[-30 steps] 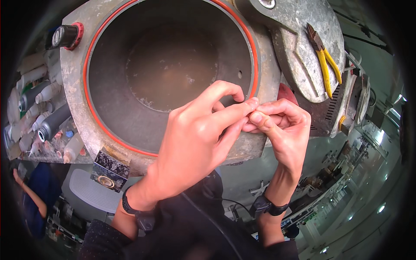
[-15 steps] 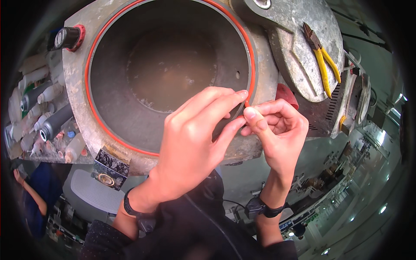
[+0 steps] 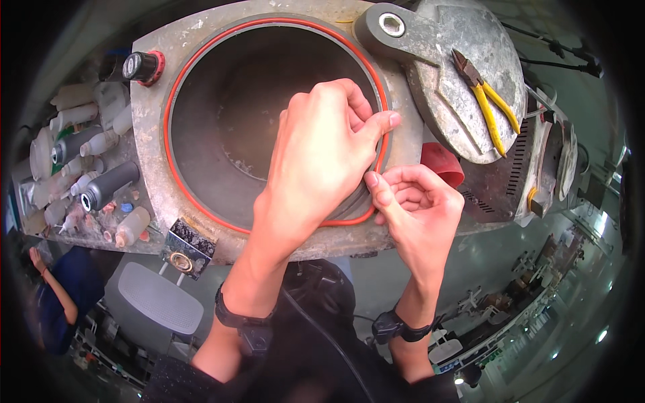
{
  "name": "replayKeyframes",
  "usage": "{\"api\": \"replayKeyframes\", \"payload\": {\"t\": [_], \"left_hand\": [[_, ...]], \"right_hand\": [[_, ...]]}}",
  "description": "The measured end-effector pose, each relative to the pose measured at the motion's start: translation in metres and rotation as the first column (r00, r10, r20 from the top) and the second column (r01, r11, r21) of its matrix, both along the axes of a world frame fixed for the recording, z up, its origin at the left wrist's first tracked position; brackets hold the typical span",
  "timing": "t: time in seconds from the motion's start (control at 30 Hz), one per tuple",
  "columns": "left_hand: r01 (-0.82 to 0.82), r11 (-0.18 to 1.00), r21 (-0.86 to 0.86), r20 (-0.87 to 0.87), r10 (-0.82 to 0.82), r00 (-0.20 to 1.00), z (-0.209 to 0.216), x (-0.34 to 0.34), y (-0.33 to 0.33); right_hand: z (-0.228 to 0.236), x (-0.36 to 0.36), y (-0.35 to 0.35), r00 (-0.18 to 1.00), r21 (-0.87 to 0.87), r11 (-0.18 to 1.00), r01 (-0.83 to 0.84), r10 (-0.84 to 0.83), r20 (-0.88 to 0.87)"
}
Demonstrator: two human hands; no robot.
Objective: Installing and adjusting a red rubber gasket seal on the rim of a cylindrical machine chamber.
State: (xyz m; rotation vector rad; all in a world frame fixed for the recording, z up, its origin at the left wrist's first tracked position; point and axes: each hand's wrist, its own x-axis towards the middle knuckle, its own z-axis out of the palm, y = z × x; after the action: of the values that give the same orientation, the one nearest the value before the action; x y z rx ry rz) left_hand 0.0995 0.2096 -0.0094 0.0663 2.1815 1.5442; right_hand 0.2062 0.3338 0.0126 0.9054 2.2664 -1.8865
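Observation:
A red sealing ring (image 3: 166,127) runs around the rim of a round, deep metal chamber (image 3: 201,101). At the lower right a stretch of it bulges outward off the rim. My left hand (image 3: 322,141) reaches over the opening, fingers curled, with its thumb pressed on the ring at the right side. Just below, my right hand (image 3: 420,208) pinches the ring between thumb and forefinger near the bulge. My left hand and wrist hide the ring's lower middle part.
Yellow-handled cutting pliers (image 3: 470,74) lie on the heavy metal lid (image 3: 430,101), swung aside at the right. A red cup-like piece (image 3: 443,163) sits beneath it. Several bottles (image 3: 111,185) crowd the left, near a black knob (image 3: 141,67). A grey chair (image 3: 158,295) stands below; another person's arm (image 3: 57,292) shows far left.
My left hand has moved up along the ring, away from my right hand, its fingers now curled. The ring's lower right bulge shows now. The whole view has shifted slightly.

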Motion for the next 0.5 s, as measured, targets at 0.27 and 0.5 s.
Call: {"api": "replayKeyframes", "payload": {"t": [0.27,0.5], "left_hand": [[-0.03,0.983,0.183,0.152,0.002,0.988,0.012,0.026,-0.022],[0.258,0.965,-0.035,-0.236,-0.259,0.936,0.005,0.068,-0.06]], "right_hand": [[-0.002,-0.001,0.0,1.0,-0.054,0.998,0.016,-0.015,0.016],[-0.007,0.0,-0.002,0.995,-0.114,0.991,0.066,-0.074,-0.065]]}}
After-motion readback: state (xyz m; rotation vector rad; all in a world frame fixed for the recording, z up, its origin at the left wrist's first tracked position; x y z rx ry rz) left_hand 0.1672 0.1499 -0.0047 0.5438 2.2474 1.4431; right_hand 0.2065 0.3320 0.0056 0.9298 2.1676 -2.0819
